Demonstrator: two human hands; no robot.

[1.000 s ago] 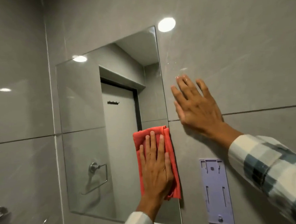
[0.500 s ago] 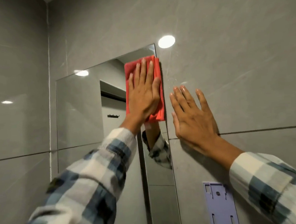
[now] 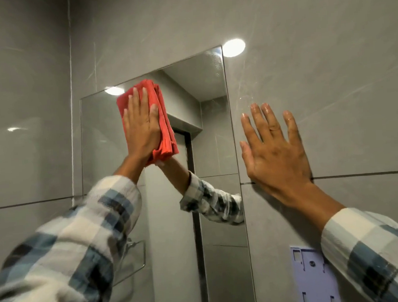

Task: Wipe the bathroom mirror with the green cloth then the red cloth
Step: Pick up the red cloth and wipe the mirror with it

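A frameless mirror [image 3: 212,150] hangs on the grey tiled wall. My left hand [image 3: 141,127] presses a folded red cloth [image 3: 164,120] flat against the upper middle of the glass, fingers stretched upward over it. The cloth sticks out above and to the right of the palm. My right hand [image 3: 274,150] lies flat on the wall tile just right of the mirror's edge, fingers spread, holding nothing. The green cloth is not in view. The mirror reflects my left forearm and a doorway.
A lilac plastic wall bracket [image 3: 314,277] is fixed low on the tile right of the mirror, under my right sleeve. A metal towel ring shows in the mirror's lower left, partly behind my left sleeve. A ceiling light glares on the tile above the mirror's top right corner.
My left hand slid the red cloth up the mirror's right edge from the lower part to the top, then leftward to the upper middle. My right hand stayed on the wall.
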